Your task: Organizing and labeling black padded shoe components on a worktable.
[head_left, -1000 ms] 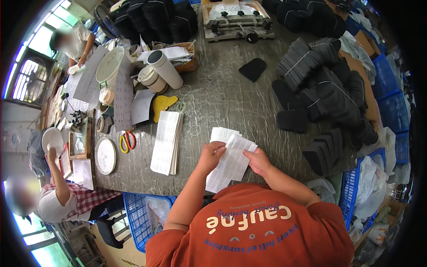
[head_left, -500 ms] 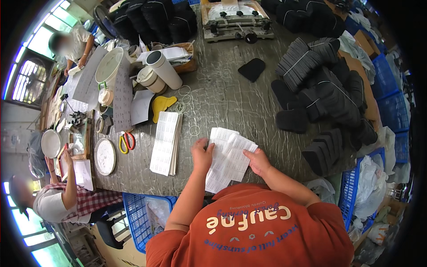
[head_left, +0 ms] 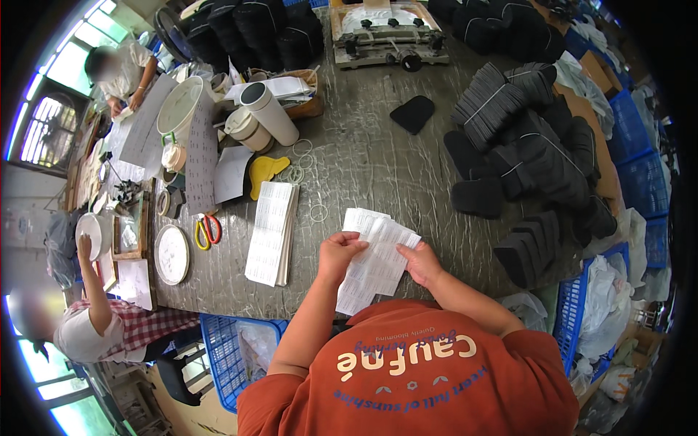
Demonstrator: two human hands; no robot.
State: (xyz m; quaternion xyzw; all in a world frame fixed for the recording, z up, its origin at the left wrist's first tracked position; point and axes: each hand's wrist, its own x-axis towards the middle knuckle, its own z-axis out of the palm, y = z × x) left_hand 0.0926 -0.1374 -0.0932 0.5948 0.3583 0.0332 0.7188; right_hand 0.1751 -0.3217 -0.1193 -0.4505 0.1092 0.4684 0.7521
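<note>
Several printed white paper sheets (head_left: 376, 263) lie overlapped and slightly fanned at the table's near edge, in front of my body. My left hand (head_left: 339, 254) has its fingers and thumb closed on the upper left part of these sheets. At their right edge, my right hand (head_left: 420, 263) pinches the paper between thumb and fingers. To the left of my left hand lies a thick stack of similar printed sheets (head_left: 269, 232). A loose rubber band (head_left: 318, 213) rests just beyond that stack.
Red-and-yellow scissors (head_left: 207, 231) and a round white lid (head_left: 171, 254) lie left. A white tumbler (head_left: 269, 112) stands farther back. Bundled dark pads (head_left: 538, 152) fill the right side; one black pad (head_left: 412, 115) lies apart. Two co-workers sit at the left. Blue crates flank me.
My left hand has shifted right, further onto the sheets, and its fingers have closed on them. My right hand stays in place. The near co-worker's arm has moved to a white bowl.
</note>
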